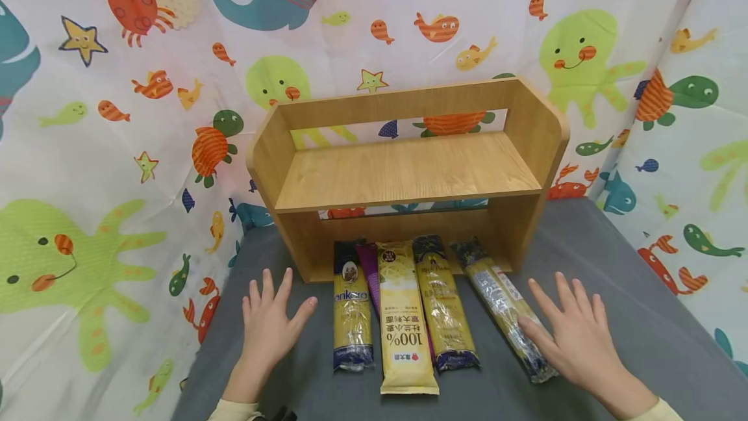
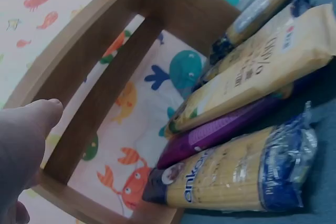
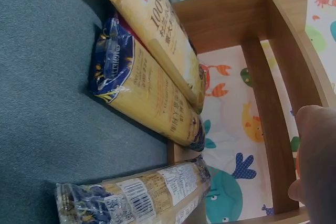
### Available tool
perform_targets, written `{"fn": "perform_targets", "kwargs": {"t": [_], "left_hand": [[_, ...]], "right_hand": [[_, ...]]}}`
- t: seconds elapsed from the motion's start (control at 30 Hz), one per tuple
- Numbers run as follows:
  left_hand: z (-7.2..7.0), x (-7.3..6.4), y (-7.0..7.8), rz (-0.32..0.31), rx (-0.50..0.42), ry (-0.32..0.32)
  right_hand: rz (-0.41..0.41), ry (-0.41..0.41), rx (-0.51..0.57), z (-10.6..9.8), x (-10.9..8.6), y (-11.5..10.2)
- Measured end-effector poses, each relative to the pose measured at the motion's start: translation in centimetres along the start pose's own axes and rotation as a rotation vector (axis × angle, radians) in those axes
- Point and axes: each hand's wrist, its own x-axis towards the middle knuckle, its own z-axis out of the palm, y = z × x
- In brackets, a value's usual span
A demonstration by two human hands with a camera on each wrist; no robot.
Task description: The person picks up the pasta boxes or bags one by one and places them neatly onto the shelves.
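Observation:
My left hand, fingers spread, is left of a clear spaghetti pack with blue ends marked "ankara". My right hand is spread too, its thumb overlapping a clear pasta pack with a barcode label that lies slanted. Between them a cream-yellow pasta pack lies over a purple pack, most of which is hidden in the head view. Beside it rests a yellow spaghetti pack with dark blue ends. Neither hand holds anything.
Behind the packs stands a two-tier wooden shelf, and their far ends reach its lower level. A grey cloth covers the table. A curtain with sea animals hangs behind and along both sides.

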Motion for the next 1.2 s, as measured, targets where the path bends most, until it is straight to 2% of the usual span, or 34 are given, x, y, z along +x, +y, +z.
{"fn": "perform_targets", "kwargs": {"t": [0.17,0.4,0.53,0.67,0.8,0.9,1.1,1.2], "left_hand": [[0.4,2.8,-0.9,-0.059,-0.109,0.002],[0.8,8.6,-1.3,-0.14,-0.338,0.011],[1.0,11.5,-1.0,-0.16,-0.48,0.051],[1.2,13.6,-0.6,-0.206,-0.629,0.11],[1.4,14.7,-0.7,-0.249,-0.748,0.198],[1.4,14.9,-0.8,-0.266,-0.774,0.243],[1.8,15.0,-0.8,-0.29,-0.758,0.289],[2.1,15.1,-0.8,-0.275,-0.721,0.293]], "right_hand": [[-0.004,0.008,0.0,0.2,-0.2,0.0],[0.008,-0.007,0.001,0.7,-0.5,0.1],[0.022,-0.017,-0.005,0.9,-0.6,0.2],[0.034,-0.034,-0.007,1.2,-0.6,0.1],[0.033,-0.036,-0.001,1.5,-0.8,0.1],[0.029,-0.028,0.008,1.6,-1.1,0.3],[0.038,-0.038,0.029,1.8,-1.3,0.7],[0.045,-0.042,0.049,1.7,-1.2,0.7]]}}
